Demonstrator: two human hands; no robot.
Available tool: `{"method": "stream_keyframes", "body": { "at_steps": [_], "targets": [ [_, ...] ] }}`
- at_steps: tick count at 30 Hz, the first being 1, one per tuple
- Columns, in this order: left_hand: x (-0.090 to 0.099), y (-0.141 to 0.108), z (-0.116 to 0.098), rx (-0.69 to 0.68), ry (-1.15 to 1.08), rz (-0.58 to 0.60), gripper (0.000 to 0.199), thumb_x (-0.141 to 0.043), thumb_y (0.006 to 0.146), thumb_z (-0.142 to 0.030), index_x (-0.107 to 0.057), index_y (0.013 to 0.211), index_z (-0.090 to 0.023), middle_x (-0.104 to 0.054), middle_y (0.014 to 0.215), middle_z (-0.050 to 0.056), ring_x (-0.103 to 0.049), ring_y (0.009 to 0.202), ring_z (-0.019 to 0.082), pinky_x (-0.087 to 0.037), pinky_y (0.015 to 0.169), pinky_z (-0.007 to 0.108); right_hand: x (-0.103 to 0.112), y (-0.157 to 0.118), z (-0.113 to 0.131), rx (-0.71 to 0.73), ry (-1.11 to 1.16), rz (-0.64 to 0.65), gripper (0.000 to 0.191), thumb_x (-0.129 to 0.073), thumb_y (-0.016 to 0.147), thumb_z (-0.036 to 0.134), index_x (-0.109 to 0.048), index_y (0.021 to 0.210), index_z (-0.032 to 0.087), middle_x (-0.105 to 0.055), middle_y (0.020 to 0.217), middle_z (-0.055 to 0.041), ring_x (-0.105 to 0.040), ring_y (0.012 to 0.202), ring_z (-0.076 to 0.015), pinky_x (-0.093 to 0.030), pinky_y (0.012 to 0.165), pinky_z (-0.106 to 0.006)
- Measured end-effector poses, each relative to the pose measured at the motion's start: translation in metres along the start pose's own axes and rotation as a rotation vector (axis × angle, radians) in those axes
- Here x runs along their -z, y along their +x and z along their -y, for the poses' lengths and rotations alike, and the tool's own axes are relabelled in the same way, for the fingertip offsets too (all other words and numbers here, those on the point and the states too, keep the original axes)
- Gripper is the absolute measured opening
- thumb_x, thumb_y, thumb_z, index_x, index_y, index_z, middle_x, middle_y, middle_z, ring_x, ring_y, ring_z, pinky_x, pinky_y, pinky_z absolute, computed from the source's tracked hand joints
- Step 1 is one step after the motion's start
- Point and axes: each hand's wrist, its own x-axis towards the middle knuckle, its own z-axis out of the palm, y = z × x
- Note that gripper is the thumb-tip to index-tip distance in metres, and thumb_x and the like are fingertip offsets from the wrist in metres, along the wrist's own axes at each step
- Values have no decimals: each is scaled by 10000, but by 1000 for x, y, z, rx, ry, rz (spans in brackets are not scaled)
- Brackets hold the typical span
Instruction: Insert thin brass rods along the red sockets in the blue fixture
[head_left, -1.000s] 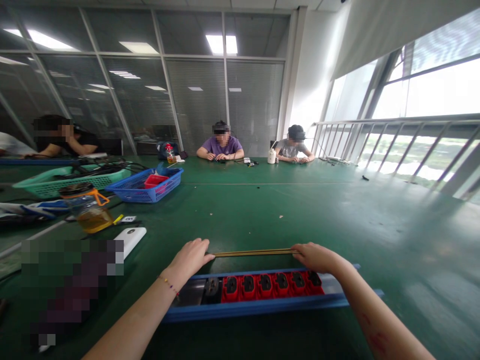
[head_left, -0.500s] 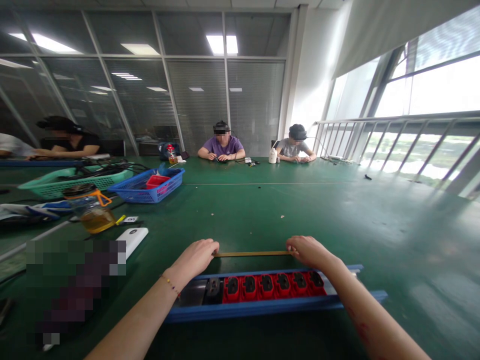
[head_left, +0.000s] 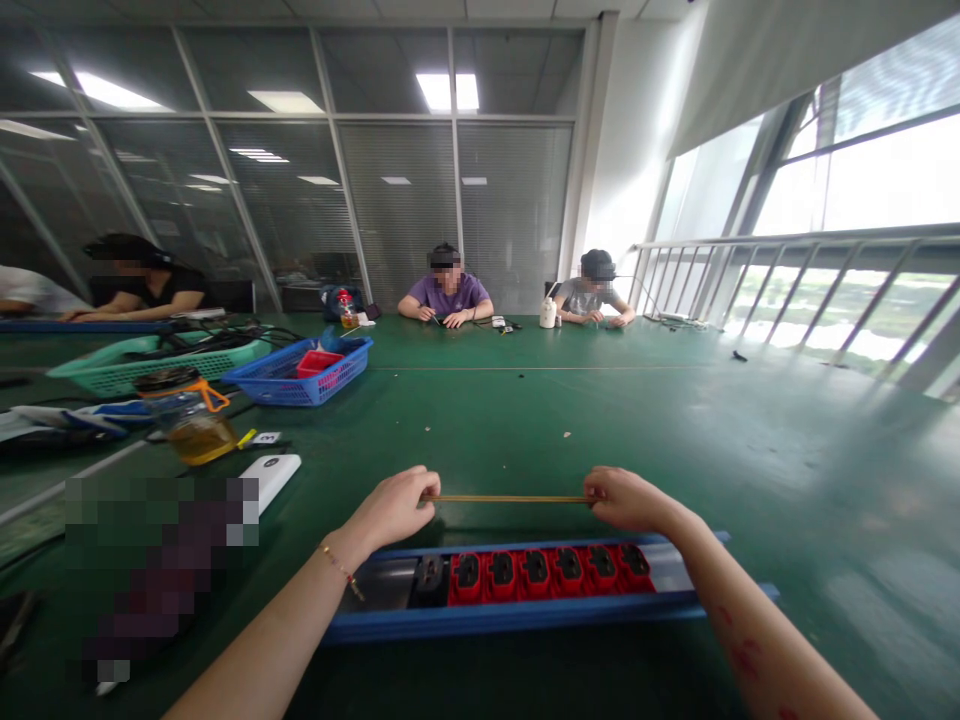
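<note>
A thin, straight yellow-brown strip (head_left: 514, 498) runs level between my two hands, just beyond the blue channel. My left hand (head_left: 401, 505) pinches its left end, fingers curled around it. At the other end, my right hand (head_left: 626, 498) grips it with closed fingers. What the strip is made of I cannot tell. Nearer to me lies a blue-edged channel (head_left: 525, 617) with a bare metallic floor at both ends. Several red sockets (head_left: 535, 578) with black centres sit in a row inside it, with one black socket (head_left: 430, 578) at their left.
On the left stand a jar of amber liquid (head_left: 199, 435), a white device (head_left: 276, 475), a blue basket (head_left: 300, 390) and a green basket (head_left: 150, 365). Two people sit across the green table (head_left: 675, 430), and others sit at the far left. A railing (head_left: 787, 265) runs along the window.
Both hands have risen slightly with the strip, which now shows a narrower edge and a shadow below it. My right hand has shifted a little to the right.
</note>
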Motion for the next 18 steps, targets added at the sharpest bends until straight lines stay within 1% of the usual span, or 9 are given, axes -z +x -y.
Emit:
{"method": "stream_keyframes", "body": {
  "at_steps": [2,4,7,10,13,16,18],
  "targets": [
    [6,2,-2,6,-130,-47,110,-413,703,-174,-522,707,-191,-568,743,1,-532,701,138,-392,658,241,7,-3,-5,26,136,-62,181,-437,673,161,-599,755,171,-598,762,-22,-536,676,-139,-379,588,-216],
    [12,2,-7,-3,-265,-62,124,-400,722,-195,-523,738,-184,-582,738,-4,-540,711,136,-404,671,237,12,-6,-8,38,286,-105,177,-420,690,164,-581,763,166,-566,687,1,-505,620,-123,-374,556,-209],
    [19,0,-14,-13,-399,-34,153,-411,741,-230,-543,796,-177,-612,771,4,-554,724,139,-416,678,239,18,-12,-8,31,394,-96,170,-419,708,166,-572,782,166,-521,620,27,-460,571,-109,-355,522,-204],
    [29,-6,-20,-33,-452,51,205,-440,761,-298,-567,875,-184,-630,825,8,-564,746,144,-417,674,233,25,-19,-3,58,438,-27,168,-472,745,253,-583,837,166,-503,607,34,-432,548,-103,-341,504,-206],
    [43,-14,-22,-34,-450,163,290,-441,780,-405,-591,908,-193,-636,822,2,-565,743,148,-411,650,223,37,-27,3,105,519,73,285,-492,776,406,-590,884,160,-510,618,28,-437,557,-105,-350,502,-207],
    [54,-21,-26,13,-428,193,357,-421,782,-470,-623,856,-185,-631,777,4,-556,726,151,-401,631,217,50,-36,8,111,591,125,362,-456,797,474,-602,854,148,-544,665,1,-476,593,-111,-376,515,-204],
    [58,-26,-30,42,-440,216,370,-432,770,-489,-631,837,-184,-622,747,1,-547,696,145,-394,596,206,56,-42,10,82,610,199,387,-453,793,497,-607,852,146,-556,664,-7,-481,555,-103,-377,482,-198]
  ]
}}
